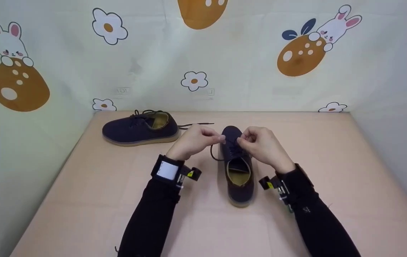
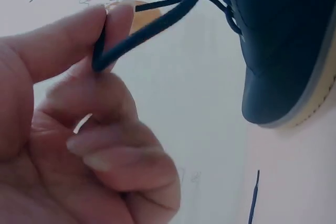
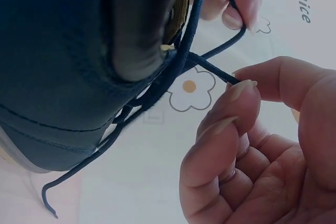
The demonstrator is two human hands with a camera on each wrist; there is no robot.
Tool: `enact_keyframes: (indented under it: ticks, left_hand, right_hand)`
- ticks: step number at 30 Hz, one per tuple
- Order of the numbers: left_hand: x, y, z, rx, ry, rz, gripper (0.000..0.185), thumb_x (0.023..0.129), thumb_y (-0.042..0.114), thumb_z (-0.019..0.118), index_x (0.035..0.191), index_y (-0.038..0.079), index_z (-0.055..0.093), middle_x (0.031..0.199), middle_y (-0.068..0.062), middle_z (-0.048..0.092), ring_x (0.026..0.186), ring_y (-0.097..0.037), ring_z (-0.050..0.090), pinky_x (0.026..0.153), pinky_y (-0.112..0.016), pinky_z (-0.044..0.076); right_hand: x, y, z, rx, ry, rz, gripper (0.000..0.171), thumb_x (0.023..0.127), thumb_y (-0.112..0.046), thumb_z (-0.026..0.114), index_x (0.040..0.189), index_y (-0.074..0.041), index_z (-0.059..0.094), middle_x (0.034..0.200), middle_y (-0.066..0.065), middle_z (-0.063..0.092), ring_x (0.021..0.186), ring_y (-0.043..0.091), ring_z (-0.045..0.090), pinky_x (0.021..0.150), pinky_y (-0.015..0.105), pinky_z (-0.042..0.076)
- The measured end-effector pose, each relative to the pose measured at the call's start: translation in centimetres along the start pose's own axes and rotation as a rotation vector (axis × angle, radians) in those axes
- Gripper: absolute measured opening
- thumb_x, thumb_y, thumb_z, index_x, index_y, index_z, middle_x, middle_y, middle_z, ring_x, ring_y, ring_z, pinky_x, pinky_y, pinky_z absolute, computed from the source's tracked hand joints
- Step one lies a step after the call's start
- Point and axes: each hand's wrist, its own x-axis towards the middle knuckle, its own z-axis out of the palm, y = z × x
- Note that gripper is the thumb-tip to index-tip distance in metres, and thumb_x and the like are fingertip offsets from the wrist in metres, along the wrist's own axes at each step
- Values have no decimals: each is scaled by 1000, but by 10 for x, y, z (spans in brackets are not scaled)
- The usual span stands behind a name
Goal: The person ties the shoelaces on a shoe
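A dark navy shoe stands on the table with its toe pointing away and its heel toward me. Above its laces, my left hand pinches a dark shoelace between thumb and index finger; the lace bends sharply at the fingertips. From the other side, my right hand pinches another stretch of shoelace between thumb and index fingertip. The two lace parts cross over the shoe's tongue area. One loose lace end hangs down beside the shoe in the right wrist view.
A second navy shoe lies at the back left, toe to the left, its lace end trailing right. The pale pink tabletop meets a patterned cloth wall at the back and sides.
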Motion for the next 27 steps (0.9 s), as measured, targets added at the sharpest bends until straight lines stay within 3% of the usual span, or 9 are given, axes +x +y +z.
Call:
enact_keyframes:
  ticks: [4, 6, 11, 14, 16, 21, 27]
  left_hand:
    - [1, 1, 2, -128, -76, -15, 16, 97, 14, 65, 96, 0, 72, 80, -7, 73, 58, -11, 55, 55, -21, 40]
    - [2, 0, 5, -154, -117, -23, 14, 98, 12, 63, 95, -1, 68, 82, -9, 74, 56, -12, 59, 52, -20, 42]
    - [4, -1, 16, -69, -178, -50, 13, 96, 11, 65, 91, 0, 70, 80, -11, 73, 55, -13, 60, 51, -20, 44]
    - [4, -1, 20, 38, -167, -52, 20, 94, 19, 69, 85, 2, 74, 74, -11, 70, 54, -11, 55, 50, -21, 42]
    - [5, -2, 22, 84, -118, -51, 28, 94, 27, 69, 82, 3, 74, 70, -9, 67, 53, -11, 50, 49, -22, 38]
    - [8, -6, 27, 82, 1, -56, 35, 97, 32, 66, 80, 3, 74, 69, -10, 63, 50, -10, 45, 48, -23, 34]
    - [10, -6, 30, 24, -43, -43, 17, 92, 18, 72, 84, 4, 76, 71, -8, 69, 53, -10, 53, 50, -21, 40]
  right_hand:
    - [0, 0, 0, -9, -7, -4, 12, 93, -19, 68, 86, -9, 66, 66, 0, 63, 51, 17, 57, 48, 26, 44]
    - [0, 0, -1, -11, -10, -3, 12, 93, -19, 67, 86, -10, 66, 66, 0, 63, 51, 17, 58, 48, 26, 44]
    - [0, -1, 0, -5, -18, 1, 12, 94, -19, 67, 87, -9, 66, 66, 0, 63, 51, 17, 59, 46, 25, 43]
    - [-1, -1, 0, -5, -15, -8, 11, 93, -18, 67, 87, -9, 66, 66, 0, 63, 50, 17, 58, 46, 24, 42]
    - [-1, -1, 0, -8, -12, -13, 10, 93, -17, 67, 87, -9, 66, 65, 0, 62, 49, 16, 57, 46, 24, 41]
    - [-1, 0, 0, -12, -17, -15, 9, 93, -17, 67, 87, -9, 66, 65, -1, 62, 49, 16, 57, 46, 24, 41]
    - [0, -1, -1, -16, -7, -17, 10, 92, -17, 68, 86, -9, 66, 66, 0, 62, 51, 16, 58, 48, 26, 45]
